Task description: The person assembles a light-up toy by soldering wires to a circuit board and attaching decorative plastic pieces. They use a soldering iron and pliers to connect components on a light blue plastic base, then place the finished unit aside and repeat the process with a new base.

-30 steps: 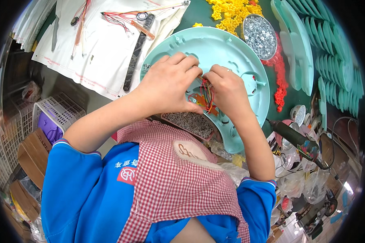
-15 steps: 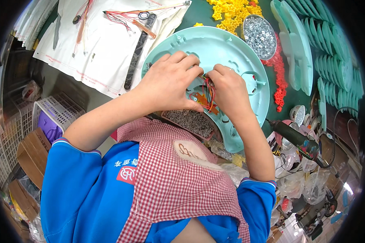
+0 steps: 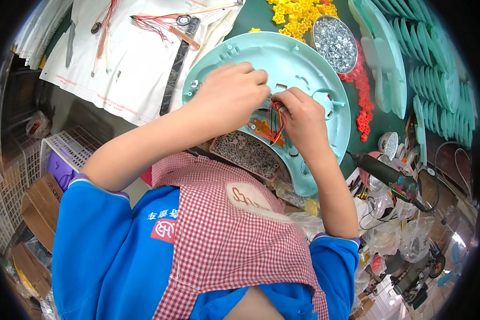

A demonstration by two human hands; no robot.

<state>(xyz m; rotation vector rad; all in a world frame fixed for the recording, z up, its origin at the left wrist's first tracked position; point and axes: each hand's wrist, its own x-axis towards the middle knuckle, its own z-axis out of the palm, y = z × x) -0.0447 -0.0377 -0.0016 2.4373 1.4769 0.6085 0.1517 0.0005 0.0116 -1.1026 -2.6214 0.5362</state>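
Note:
A turquoise curved plastic shell (image 3: 325,69) lies hollow side up on the bench in front of me. Inside it sits a bundle of red and black wires (image 3: 274,120) with an orange-brown circuit board (image 3: 261,128). My right hand (image 3: 304,117) pinches the upper end of the wires between thumb and fingers. Just left of it, my left hand (image 3: 234,90) is over the shell with its fingers curled together. Its thumb and fingertips are mostly hidden, so whatever it holds does not show.
A bowl of screws (image 3: 335,45) stands beyond the shell, near yellow star-shaped pieces (image 3: 298,18) and red pieces (image 3: 365,101). More turquoise shells (image 3: 437,85) are stacked at right. A tray of small metal parts (image 3: 245,152) sits nearest me. A dark electric screwdriver (image 3: 384,173) lies at right.
My left hand has drawn its thumb up from the circuit board and curled closed. My right hand stays at the wires. More of the board shows.

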